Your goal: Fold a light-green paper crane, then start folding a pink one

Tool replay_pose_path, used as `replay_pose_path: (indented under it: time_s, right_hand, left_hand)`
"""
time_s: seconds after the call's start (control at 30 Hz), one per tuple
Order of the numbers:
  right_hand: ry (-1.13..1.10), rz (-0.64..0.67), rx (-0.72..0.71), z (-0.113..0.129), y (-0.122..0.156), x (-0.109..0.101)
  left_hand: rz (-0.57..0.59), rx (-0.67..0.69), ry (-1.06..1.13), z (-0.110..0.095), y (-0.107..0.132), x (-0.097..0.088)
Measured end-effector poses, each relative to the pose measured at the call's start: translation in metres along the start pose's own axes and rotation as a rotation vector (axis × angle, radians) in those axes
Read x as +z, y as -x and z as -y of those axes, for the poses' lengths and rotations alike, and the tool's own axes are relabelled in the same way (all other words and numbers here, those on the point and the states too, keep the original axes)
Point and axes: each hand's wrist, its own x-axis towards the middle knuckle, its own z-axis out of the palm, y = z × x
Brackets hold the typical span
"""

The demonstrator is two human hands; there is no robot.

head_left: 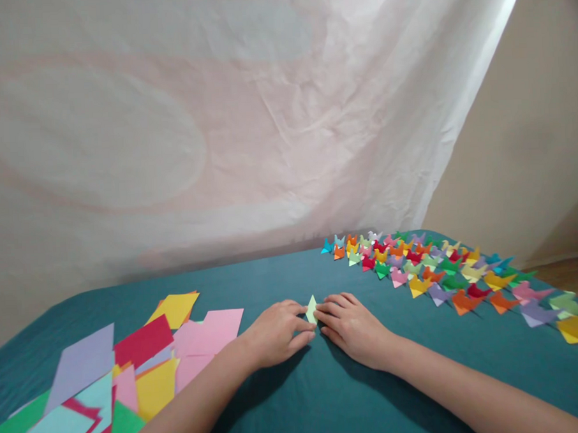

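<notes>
A small light-green folded paper [311, 310], shaped like a narrow diamond, sits on the teal tabletop between my hands with one point facing away from me. My left hand [280, 332] has its fingers curled at the paper's left side, the thumb near the lower end. From the other side, the fingertips of my right hand [352, 327] press on the paper's right edge and cover part of it. Both hands are closed around the paper, low over the cloth.
Loose coloured paper sheets overlap at the left, among them a red sheet [144, 341], a lilac sheet [80, 366] and a pink sheet [222, 331]. Rows of folded paper birds [419, 286] stand at the right. A pale curtain [247, 129] hangs behind the teal table [282, 402].
</notes>
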Motion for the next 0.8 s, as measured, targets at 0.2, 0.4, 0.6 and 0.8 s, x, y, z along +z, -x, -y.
replay_pose_path:
  time_s: [0.2, 0.4, 0.6, 0.8]
  right_hand:
    - [0.016, 0.026, 0.001, -0.001, -0.002, -0.004]
    - [-0.002, 0.047, 0.002, -0.002, -0.003, -0.005]
    - [-0.008, 0.058, 0.003, -0.003, -0.003, -0.004]
    - [-0.015, 0.055, 0.009, -0.001, -0.001, -0.004]
  left_hand:
    - [-0.128, -0.204, 0.069, 0.01, -0.004, 0.014]
    - [-0.184, -0.313, 0.0, 0.01, -0.004, 0.026]
    - [-0.188, -0.306, -0.001, 0.006, -0.005, 0.031]
    - [-0.192, -0.321, 0.052, 0.005, -0.005, 0.033]
